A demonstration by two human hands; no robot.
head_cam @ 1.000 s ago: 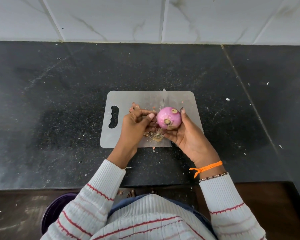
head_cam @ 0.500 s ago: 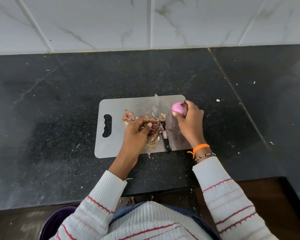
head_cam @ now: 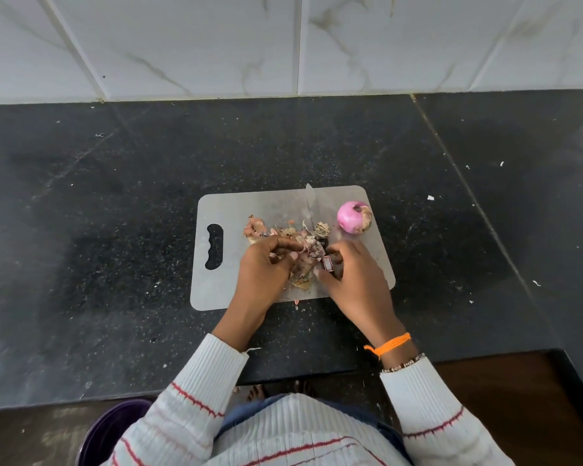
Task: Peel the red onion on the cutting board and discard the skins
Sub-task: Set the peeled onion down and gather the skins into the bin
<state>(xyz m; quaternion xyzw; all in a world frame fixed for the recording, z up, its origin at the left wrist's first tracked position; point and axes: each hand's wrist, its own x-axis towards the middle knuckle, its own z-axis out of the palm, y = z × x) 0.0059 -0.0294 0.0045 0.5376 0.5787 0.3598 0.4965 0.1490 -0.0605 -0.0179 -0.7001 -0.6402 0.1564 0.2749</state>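
Note:
The peeled red onion (head_cam: 353, 216) sits alone on the far right corner of the grey cutting board (head_cam: 233, 210), with a scrap of dry skin on its right side. A pile of onion skins (head_cam: 304, 264) lies mid-board. My left hand (head_cam: 263, 269) curls its fingers over the pile's left side and grips skins. From the right, my right hand (head_cam: 355, 279) closes thumb and curled fingers on the pile's edge, over the knife handle. Most of the pile is hidden between the hands.
A knife (head_cam: 311, 205) lies on the board, blade pointing away, handle under my right hand. Loose skin bits (head_cam: 254, 228) lie left of the pile. A purple bin (head_cam: 110, 428) stands on the floor below the black counter (head_cam: 115, 230), at my left.
My right hand set the onion down on the board's far right corner, let go and came back to the skin pile. My left hand has closed further over the skins.

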